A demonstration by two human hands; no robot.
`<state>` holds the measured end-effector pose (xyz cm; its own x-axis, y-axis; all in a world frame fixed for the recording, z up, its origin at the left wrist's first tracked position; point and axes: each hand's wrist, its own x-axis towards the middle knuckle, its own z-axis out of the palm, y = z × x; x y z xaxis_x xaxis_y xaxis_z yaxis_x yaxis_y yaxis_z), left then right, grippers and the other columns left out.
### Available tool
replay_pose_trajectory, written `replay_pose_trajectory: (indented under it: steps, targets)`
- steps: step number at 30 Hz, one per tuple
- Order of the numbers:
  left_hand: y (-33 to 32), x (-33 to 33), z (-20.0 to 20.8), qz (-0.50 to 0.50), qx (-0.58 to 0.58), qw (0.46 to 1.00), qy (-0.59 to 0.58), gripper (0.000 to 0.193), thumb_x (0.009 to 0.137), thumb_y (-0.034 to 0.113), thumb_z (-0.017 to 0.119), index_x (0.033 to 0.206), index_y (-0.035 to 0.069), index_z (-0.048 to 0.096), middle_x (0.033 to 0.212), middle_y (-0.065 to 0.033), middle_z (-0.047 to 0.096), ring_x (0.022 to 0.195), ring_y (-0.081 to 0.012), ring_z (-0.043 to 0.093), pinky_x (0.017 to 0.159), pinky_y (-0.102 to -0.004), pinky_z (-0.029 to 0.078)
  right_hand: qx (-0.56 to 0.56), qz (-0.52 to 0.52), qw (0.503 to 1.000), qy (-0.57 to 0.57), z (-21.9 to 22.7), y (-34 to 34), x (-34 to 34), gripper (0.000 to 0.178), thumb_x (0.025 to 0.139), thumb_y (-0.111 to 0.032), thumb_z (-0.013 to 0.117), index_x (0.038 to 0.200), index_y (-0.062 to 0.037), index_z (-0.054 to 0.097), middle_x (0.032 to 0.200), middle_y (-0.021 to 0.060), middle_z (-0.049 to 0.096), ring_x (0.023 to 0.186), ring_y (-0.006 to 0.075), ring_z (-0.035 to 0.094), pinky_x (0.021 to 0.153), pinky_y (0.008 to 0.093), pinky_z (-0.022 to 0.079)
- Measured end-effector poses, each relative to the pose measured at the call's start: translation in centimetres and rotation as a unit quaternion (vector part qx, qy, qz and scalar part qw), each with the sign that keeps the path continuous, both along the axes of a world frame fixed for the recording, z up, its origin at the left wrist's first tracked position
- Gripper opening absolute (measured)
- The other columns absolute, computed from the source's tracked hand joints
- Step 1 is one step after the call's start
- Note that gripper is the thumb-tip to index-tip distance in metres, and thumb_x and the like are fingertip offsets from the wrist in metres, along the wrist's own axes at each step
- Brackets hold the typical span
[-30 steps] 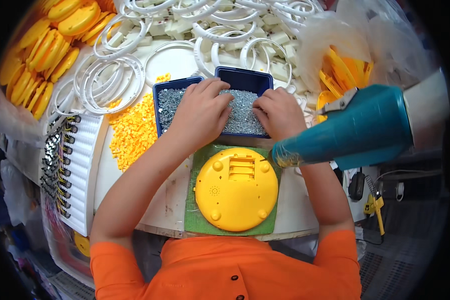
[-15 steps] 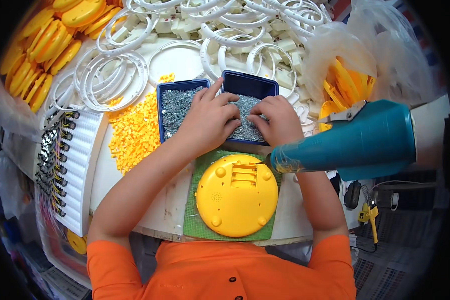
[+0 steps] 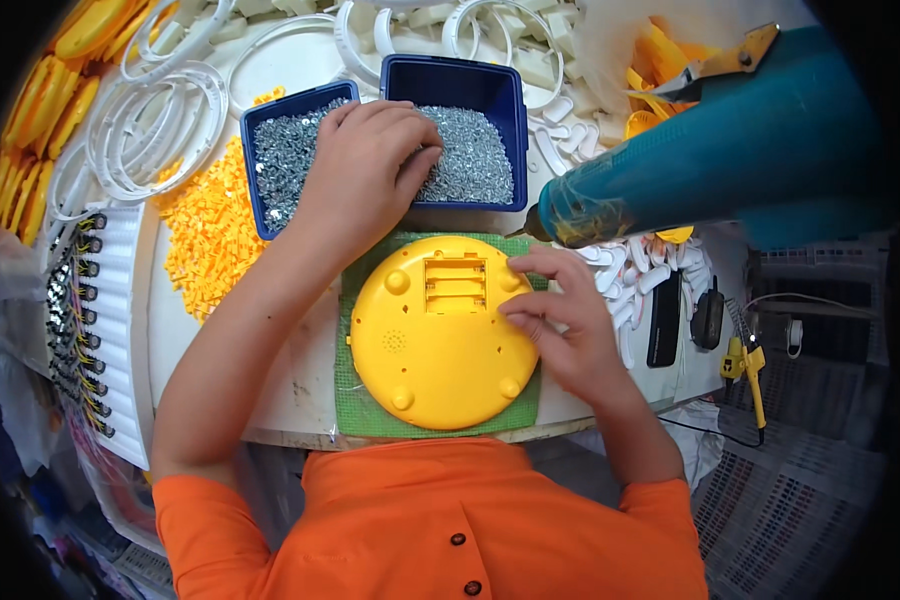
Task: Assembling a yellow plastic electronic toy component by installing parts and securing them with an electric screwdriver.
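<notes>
A round yellow plastic housing (image 3: 440, 375) lies with its open battery compartment facing up, on a green mat (image 3: 354, 408). At its right rim is my right hand (image 3: 570, 325), index finger reaching out, thumb and another finger pressed close together; anything between them is too small to see. Over two blue boxes hangs my left hand (image 3: 370, 165), its fingers curled and closed, tips partly hidden. Dark screws fill the left box (image 3: 252, 170); small silvery screws (image 3: 470, 155) lie in the right box (image 3: 450, 76). A teal power screwdriver (image 3: 670, 165) points in from the right, its tip above the housing.
Small yellow parts (image 3: 205, 245) are heaped left of the boxes. White rings (image 3: 135, 135) and yellow housings (image 3: 45, 110) pile up at the far left. Beyond a white foam tray (image 3: 120, 330) hang wired components. White curved pieces (image 3: 620, 280) and a yellow-handled tool (image 3: 750, 375) lie right.
My right hand has left the screw box and come down to the housing's right rim. My left hand stays over the boxes, its fingers more curled. The whole view has shifted.
</notes>
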<state>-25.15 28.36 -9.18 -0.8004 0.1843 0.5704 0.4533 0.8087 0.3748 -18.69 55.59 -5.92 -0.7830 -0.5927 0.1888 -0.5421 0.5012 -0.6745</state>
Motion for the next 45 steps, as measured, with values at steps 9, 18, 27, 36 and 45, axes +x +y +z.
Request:
replay_pose_trajectory:
  steps: [9,18,27,36,45]
  targets:
    - [0.1,6.3,1.8,-0.046,0.253,0.952,-0.165,0.011,0.086,0.007,0.073,0.096,0.005,0.070,0.091,-0.0099,0.072,0.085,-0.0303,0.069,0.076,-0.0390,0.054,0.004,-0.025,0.999,0.030,-1.8,0.0,2.0,0.024,0.078,-0.002,0.077,0.101,-0.0104,0.079,0.132,0.0113,0.062,0.134,0.0365,0.049,0.112,0.0480,0.037]
    - [-1.7,14.0,1.9,-0.062,0.234,0.934,-0.261,0.013,0.082,0.011,0.080,0.089,0.008,0.070,0.091,-0.0054,0.072,0.086,-0.0257,0.069,0.078,-0.0361,0.052,-0.021,-0.038,0.999,0.003,0.5,-0.8,-4.4,0.022,0.088,-0.013,0.073,0.108,-0.0043,0.074,0.112,0.0105,0.070,0.110,0.0270,0.064,0.095,0.0358,0.049]
    - [-0.1,15.7,1.4,-0.137,0.041,0.980,-0.139,0.020,0.078,0.013,0.080,0.093,0.014,0.068,0.108,-0.0013,0.070,0.112,-0.0245,0.063,0.096,-0.0465,0.044,0.139,0.079,0.958,0.237,-1.6,-6.5,-12.2,0.018,0.091,-0.014,0.070,0.105,-0.0029,0.073,0.094,0.0117,0.065,0.092,0.0313,0.061,0.082,0.0393,0.050]
    - [-2.3,14.0,2.3,-0.196,0.056,0.966,-0.160,0.022,0.080,0.012,0.078,0.101,0.013,0.070,0.108,-0.0025,0.070,0.107,-0.0259,0.065,0.094,-0.0444,0.047,0.013,0.052,0.990,0.128,-2.1,-5.0,-11.7,0.021,0.093,-0.007,0.064,0.112,-0.0022,0.072,0.096,0.0125,0.065,0.093,0.0286,0.062,0.082,0.0372,0.050]
    - [-0.8,-0.3,-0.6,-0.027,-0.098,0.994,0.029,0.013,0.086,0.020,0.074,0.096,0.011,0.072,0.105,-0.0028,0.068,0.109,-0.0244,0.062,0.097,-0.0420,0.043,0.038,0.007,0.988,0.146,-0.5,-4.4,-10.2,0.021,0.095,-0.003,0.061,0.113,-0.0012,0.072,0.099,0.0122,0.065,0.090,0.0237,0.065,0.077,0.0307,0.050]
